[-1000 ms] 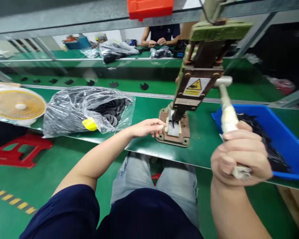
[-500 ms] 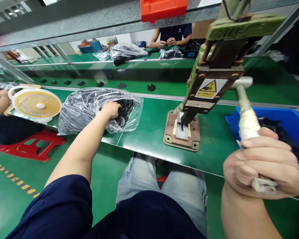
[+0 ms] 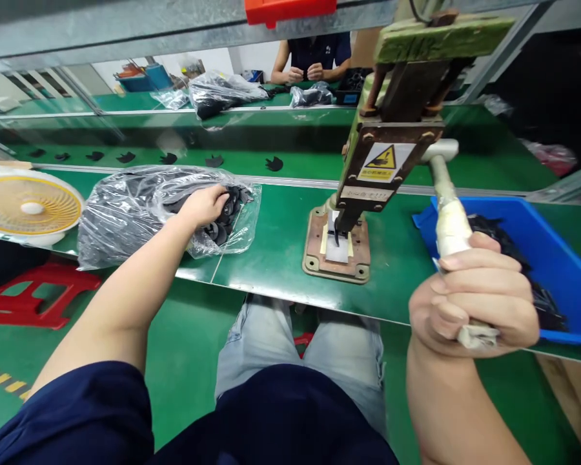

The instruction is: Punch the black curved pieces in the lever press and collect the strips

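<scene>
Plastic bag of black pieces, head view: we note the left hand has left the press base and now sits in the bag mouth, fingers curled; we cannot confirm a grasp. Right hand is clenched on the lever handle. Bench edge lies near the wrist. Bare green bench between bag and base gives passage.

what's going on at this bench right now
A person sits at a green workbench. Their left hand is in the open mouth of a clear plastic bag, fingers on the black round pieces inside. Their right hand is closed around the taped lever handle of a manual hand press. A blue bin of black parts sits to the right of the press.
</scene>
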`<action>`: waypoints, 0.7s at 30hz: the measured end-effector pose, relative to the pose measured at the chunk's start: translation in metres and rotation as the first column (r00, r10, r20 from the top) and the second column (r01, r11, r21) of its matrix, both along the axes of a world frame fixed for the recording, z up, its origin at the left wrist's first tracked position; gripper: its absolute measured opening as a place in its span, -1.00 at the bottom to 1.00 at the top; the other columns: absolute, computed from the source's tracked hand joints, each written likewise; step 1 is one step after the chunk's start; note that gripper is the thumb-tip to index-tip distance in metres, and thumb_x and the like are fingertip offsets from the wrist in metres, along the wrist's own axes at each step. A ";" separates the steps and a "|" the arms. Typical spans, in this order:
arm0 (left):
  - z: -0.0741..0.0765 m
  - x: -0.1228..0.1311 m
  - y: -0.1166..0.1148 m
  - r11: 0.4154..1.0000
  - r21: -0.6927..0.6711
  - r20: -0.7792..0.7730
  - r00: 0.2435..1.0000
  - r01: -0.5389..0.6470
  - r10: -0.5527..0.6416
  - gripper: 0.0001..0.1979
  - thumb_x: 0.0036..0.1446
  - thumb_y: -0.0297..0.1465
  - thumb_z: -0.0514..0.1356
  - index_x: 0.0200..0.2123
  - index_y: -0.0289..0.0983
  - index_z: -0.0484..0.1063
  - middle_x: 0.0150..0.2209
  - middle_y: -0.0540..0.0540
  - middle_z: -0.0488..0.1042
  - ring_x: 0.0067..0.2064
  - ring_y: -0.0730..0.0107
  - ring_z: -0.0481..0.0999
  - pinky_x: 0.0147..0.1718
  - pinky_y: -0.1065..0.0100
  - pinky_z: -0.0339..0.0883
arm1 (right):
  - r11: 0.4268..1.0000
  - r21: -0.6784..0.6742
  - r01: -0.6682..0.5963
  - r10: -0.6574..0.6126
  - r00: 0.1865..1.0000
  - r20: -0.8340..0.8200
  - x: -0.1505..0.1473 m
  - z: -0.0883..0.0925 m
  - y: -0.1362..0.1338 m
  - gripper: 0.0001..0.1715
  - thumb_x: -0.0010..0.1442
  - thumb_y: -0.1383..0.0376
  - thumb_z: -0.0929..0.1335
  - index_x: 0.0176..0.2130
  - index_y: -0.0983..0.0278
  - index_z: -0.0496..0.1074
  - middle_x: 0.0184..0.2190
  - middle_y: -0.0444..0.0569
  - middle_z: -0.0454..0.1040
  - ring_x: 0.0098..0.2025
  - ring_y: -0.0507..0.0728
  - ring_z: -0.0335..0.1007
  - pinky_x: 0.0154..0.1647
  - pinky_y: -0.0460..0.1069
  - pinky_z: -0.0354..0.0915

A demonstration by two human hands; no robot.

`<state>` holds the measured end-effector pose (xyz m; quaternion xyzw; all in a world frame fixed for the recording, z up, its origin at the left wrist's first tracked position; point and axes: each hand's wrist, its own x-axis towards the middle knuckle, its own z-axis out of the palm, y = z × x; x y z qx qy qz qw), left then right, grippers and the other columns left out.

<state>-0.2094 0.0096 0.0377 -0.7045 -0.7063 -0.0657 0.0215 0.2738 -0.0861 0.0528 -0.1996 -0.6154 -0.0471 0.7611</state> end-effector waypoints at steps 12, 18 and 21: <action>-0.064 0.146 -0.024 0.979 -0.091 0.443 0.887 0.185 -0.126 -0.73 0.37 -0.11 0.27 -0.27 -0.18 0.48 -0.32 -0.11 0.62 -0.27 0.22 0.59 -0.30 0.33 0.33 | 0.996 -0.086 0.016 -0.007 0.994 0.105 0.006 0.004 -0.012 -0.43 0.28 0.00 0.44 -0.54 0.23 0.21 -0.54 -0.21 0.39 -0.27 0.07 0.54 0.21 0.36 0.46; -0.041 0.171 -0.018 0.940 -0.231 0.927 0.349 0.250 0.135 -0.67 0.34 -0.12 0.35 -0.23 -0.26 0.43 -0.52 0.01 0.51 -0.55 0.48 0.45 -0.51 0.45 0.33 | 0.999 -0.031 0.011 -0.010 1.000 0.022 -0.001 0.003 -0.008 -0.38 0.26 -0.02 0.45 -0.54 0.25 0.15 -0.57 -0.24 0.33 -0.28 0.04 0.50 0.19 0.34 0.45; -0.033 0.194 -0.017 0.907 -0.268 0.946 0.266 0.325 0.185 -0.68 0.30 -0.20 0.42 -0.23 -0.28 0.41 -0.53 0.00 0.52 -0.54 0.47 0.49 -0.50 0.44 0.39 | 1.000 -0.028 0.011 -0.010 0.999 0.038 -0.002 0.003 -0.007 -0.38 0.27 -0.02 0.44 -0.55 0.25 0.14 -0.56 -0.24 0.33 -0.28 0.03 0.51 0.20 0.31 0.44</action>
